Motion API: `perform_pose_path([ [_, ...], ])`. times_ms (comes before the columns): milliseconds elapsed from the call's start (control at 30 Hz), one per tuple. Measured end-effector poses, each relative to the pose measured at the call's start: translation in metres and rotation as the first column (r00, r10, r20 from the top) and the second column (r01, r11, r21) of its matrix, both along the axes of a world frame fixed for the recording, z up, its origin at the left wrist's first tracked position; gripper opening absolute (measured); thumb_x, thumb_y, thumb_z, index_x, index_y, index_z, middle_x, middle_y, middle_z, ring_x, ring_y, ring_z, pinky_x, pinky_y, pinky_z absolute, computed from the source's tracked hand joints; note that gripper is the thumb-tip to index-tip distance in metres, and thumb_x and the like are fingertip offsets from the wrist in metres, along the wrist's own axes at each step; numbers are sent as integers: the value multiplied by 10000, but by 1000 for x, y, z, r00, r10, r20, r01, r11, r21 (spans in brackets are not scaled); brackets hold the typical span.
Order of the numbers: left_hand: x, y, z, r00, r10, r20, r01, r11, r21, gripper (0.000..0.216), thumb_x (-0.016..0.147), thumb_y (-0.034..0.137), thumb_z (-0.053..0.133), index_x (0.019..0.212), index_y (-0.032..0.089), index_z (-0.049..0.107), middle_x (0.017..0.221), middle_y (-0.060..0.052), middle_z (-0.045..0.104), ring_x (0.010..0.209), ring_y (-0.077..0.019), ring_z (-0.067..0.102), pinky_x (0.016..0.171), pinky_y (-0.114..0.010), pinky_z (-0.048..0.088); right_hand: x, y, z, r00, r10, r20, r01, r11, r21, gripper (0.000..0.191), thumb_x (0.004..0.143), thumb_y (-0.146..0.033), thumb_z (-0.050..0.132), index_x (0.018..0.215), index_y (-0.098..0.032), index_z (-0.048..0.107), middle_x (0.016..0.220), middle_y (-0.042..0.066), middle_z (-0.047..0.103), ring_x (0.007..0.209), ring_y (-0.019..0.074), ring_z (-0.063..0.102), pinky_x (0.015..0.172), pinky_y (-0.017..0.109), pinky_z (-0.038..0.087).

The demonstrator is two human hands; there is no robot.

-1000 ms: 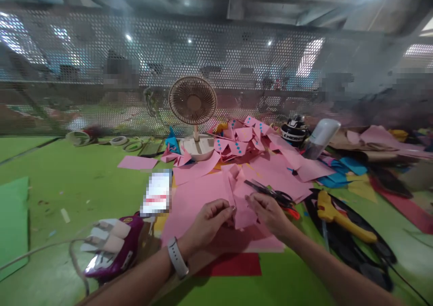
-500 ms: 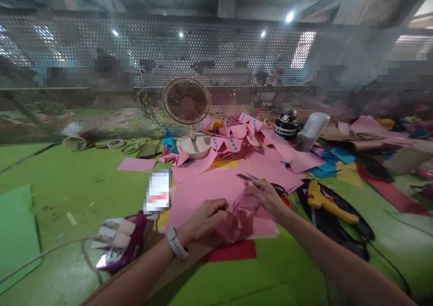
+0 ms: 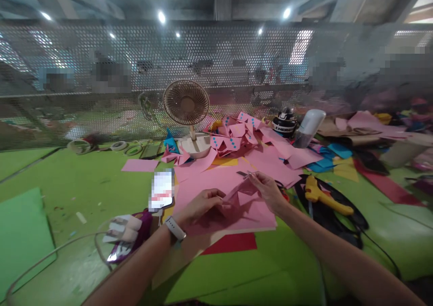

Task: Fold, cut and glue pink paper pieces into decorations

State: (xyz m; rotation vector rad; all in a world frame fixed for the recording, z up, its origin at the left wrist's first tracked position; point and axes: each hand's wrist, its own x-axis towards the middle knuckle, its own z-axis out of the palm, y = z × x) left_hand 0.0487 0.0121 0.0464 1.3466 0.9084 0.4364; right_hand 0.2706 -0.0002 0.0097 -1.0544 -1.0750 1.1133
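Observation:
My left hand, with a white watch on its wrist, is closed on the left side of a folded piece of pink paper. At the paper's upper right edge, my right hand pinches it between thumb and fingers. The folded paper is raised, with creases and open flaps. Beneath it lie flat pink sheets. A dark scissor blade shows just past my right fingertips; black and red handles show behind that hand, which hides the middle.
A phone and a purple pouch with a white plug adapter lie left. Behind are a fan and a heap of folded pink paper. A yellow glue gun rests on a black tray at right. Red paper lies in front.
My left hand has gone from a tight fist to looser, straighter fingers on the paper. The folded paper has lifted and spread between both hands. The view has shifted slightly.

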Motion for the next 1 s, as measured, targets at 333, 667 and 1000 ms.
perform_pose_path([
  [333,-7,-5,10,970,193,-149,-42,733,679,262,794,145,473,989,175,645,890,-57,680,627,-149,627,586,-253,486,8,-10,14,971,52,234,-61,998,29,232,797,-395,577,868,-183,639,925,43,660,883,190,582,768,304,456],
  [667,-17,3,-5,960,281,-17,-55,246,968,379,885,120,442,1227,252,535,1206,-78,600,1138,-201,531,984,-365,414,10,6,-11,948,-58,312,23,993,114,454,787,-224,493,1236,-239,561,1225,63,601,1117,227,548,995,449,399],
  [1000,-9,10,-19,875,469,124,-366,470,803,439,911,271,473,1339,228,389,1379,-98,444,1291,-236,395,1071,-430,332,11,-4,-9,754,-338,563,-9,852,524,441,919,-184,377,1332,-295,485,1476,4,342,1354,190,306,1110,351,292],
])
